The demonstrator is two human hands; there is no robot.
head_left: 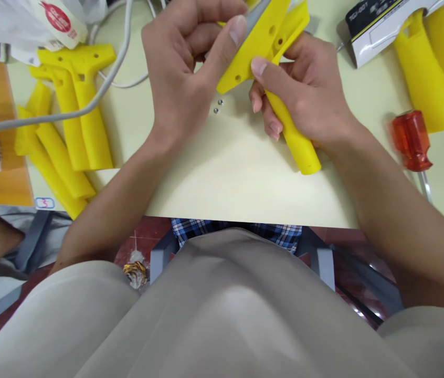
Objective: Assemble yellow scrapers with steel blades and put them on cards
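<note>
1. The right hand (304, 86) curls round the neck of a yellow plastic tool with a long round handle and wide head (288, 126), thumb pressing the front, maybe to keep it steady.
2. The left hand (190, 63) pinches the head, thumb on a flat grey strip (255, 16), perhaps so it won't slip. The tool is between both hands, above the pale table (225, 178).
3. Two tiny shiny metal nuts (220, 102) lie just below the head, likely for easy reach.
4. A screwdriver with a see-through red handle (413, 139) lies at the right, near the arm.
5. More yellow plastic handles (92, 126) lie bunched at the left.
6. A black-and-white box (379, 39) says "TGJ-001". A red oval label (57, 18) is too blurry to read.
</note>
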